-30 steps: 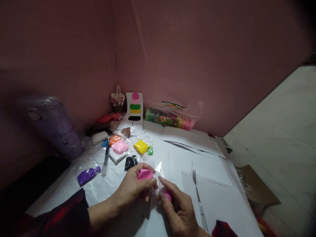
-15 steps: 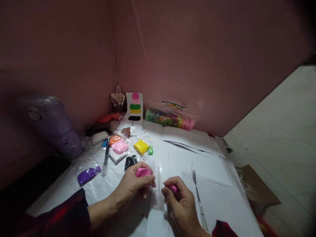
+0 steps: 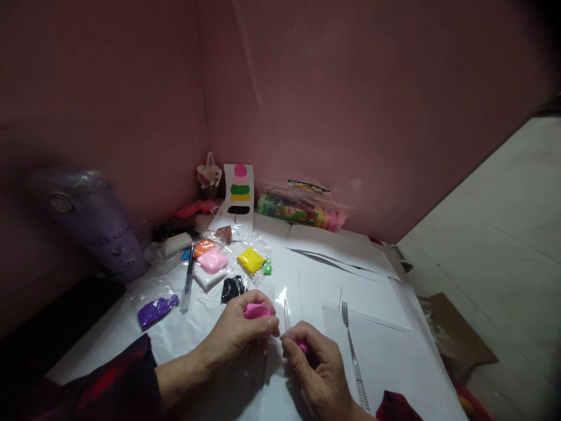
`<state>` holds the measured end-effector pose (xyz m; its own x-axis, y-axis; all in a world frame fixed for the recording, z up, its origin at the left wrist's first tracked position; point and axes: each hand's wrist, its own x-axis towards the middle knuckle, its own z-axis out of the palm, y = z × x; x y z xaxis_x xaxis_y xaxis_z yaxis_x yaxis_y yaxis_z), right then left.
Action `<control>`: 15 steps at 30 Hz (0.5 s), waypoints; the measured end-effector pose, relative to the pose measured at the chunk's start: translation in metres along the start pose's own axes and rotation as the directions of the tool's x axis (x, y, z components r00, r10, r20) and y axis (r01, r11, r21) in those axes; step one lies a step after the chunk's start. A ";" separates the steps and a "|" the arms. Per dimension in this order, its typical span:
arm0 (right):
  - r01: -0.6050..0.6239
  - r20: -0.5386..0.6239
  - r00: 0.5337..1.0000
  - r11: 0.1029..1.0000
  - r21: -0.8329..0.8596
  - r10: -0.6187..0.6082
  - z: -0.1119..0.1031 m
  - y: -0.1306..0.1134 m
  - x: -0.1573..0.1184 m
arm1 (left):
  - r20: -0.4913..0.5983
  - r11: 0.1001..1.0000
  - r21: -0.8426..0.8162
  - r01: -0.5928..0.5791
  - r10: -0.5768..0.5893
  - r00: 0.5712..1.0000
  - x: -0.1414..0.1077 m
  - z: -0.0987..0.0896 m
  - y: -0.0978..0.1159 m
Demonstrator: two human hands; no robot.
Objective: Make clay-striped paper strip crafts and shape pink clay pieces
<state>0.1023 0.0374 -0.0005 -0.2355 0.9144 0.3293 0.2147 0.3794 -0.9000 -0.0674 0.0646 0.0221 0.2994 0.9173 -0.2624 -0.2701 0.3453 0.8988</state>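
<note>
Head view. Left hand (image 3: 239, 330) is curled around a lump of bright pink clay (image 3: 256, 310), thumb and fingertips pinching it from above; the lump sits in its clear plastic wrapper (image 3: 284, 304), low over the white paper (image 3: 385, 351) that covers the table. Right hand (image 3: 318, 365) is closed on a smaller pink piece (image 3: 303, 348), only a sliver of which shows between thumb and forefinger. The two hands are just beside each other, fingertips nearly touching.

Judged step: portioning the pink clay, a small bit held apart from the main lump (whether it is fully detached cannot be told, the fingers hide the joint).

Next move, as a judgement: the small piece wants working between the right fingers, which calls for a light, even grip so that the soft clay does not smear; the left hand needs to keep the lump steady inside its wrapper.

Around them: fork (image 3: 352, 351) lying on the paper just right of the right hand; black clay (image 3: 232, 287), yellow clay (image 3: 250, 259), pale pink clay (image 3: 213, 259) and purple clay (image 3: 156, 310) in bags further back; a pen (image 3: 189, 275); a colour card (image 3: 239, 196) leaning at the wall.
</note>
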 end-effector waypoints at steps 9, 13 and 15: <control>-0.050 -0.051 0.997 0.999 -0.005 0.049 0.001 -0.001 -0.003 | -0.018 1.000 0.028 0.008 -0.007 1.000 -0.003 0.003 0.005; -0.066 -0.036 0.997 0.997 0.028 0.067 0.000 -0.002 -0.003 | 0.012 0.998 0.058 0.010 -0.011 1.000 -0.003 0.003 0.005; -0.050 -0.015 0.999 0.998 0.026 0.050 0.000 -0.001 -0.002 | 0.024 0.998 0.066 0.002 -0.004 1.000 -0.002 0.003 0.005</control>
<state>0.1027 0.0347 0.0000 -0.2103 0.9342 0.2881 0.2017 0.3298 -0.9223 -0.0667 0.0636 0.0279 0.3227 0.9108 -0.2575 -0.2088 0.3338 0.9192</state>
